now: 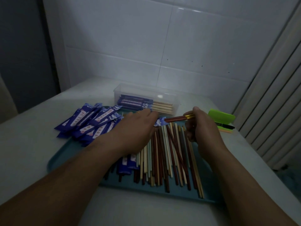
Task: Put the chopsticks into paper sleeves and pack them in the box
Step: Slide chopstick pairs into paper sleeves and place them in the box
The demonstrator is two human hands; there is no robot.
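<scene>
Centrally, the red chopstick pair (175, 119) enters the blue paper sleeve (160, 122); the right hand (202, 128) pinches the gilt ends, the left hand (138, 126) seemingly grips it, fingers hidden. Keep tips together, push level. Just beyond, upper centre, sits the clear box (166, 95); loose chopsticks (162, 160) crowd the tray (53, 160) below, so work above them

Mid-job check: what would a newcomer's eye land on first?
The hands at centre: the right hand holds red chopsticks tip-first in a blue sleeve held by the left hand. Below them, loose chopsticks fan across the teal tray; empty sleeves heap at its left, and a clear box of packed pairs stands behind.
</scene>
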